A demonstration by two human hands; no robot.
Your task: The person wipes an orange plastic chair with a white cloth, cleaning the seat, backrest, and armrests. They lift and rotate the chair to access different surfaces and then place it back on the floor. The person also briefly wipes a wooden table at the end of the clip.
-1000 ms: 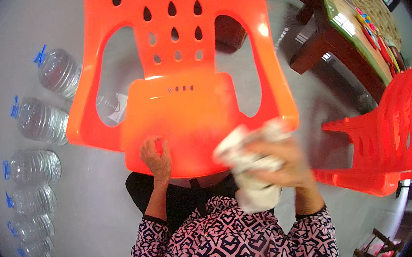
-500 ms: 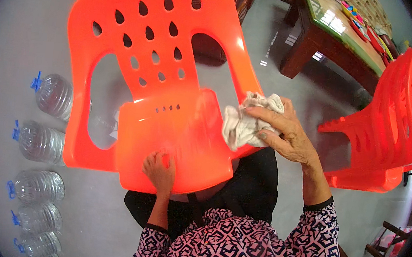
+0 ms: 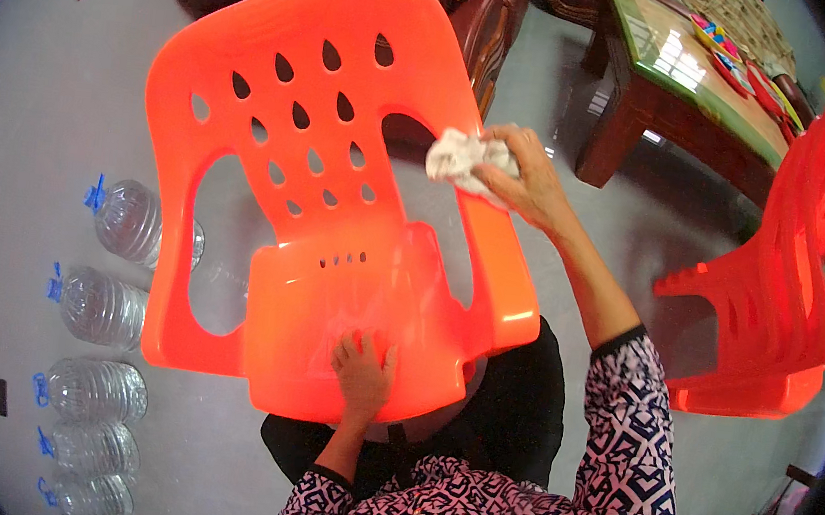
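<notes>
From the head view, the right hand (image 3: 526, 177) has travelled up from the seat edge, where it was a second ago, to the top of the right armrest, clenched around a crumpled white cloth (image 3: 458, 155) and pressing it where the armrest meets the backrest. That suggests the wiping has moved on from the seat to the arm and back of the orange plastic chair (image 3: 338, 199). The left hand (image 3: 363, 373) lies flat, fingers spread, on the front of the seat, steadying the chair, which is tilted toward the person. Around it: clear water bottles (image 3: 125, 222) with blue caps lined up on the grey floor at left, a stack of orange chairs (image 3: 791, 287) at right, and a green-topped wooden counter (image 3: 692, 81) beyond. Nothing blocks the cloth's path.
</notes>
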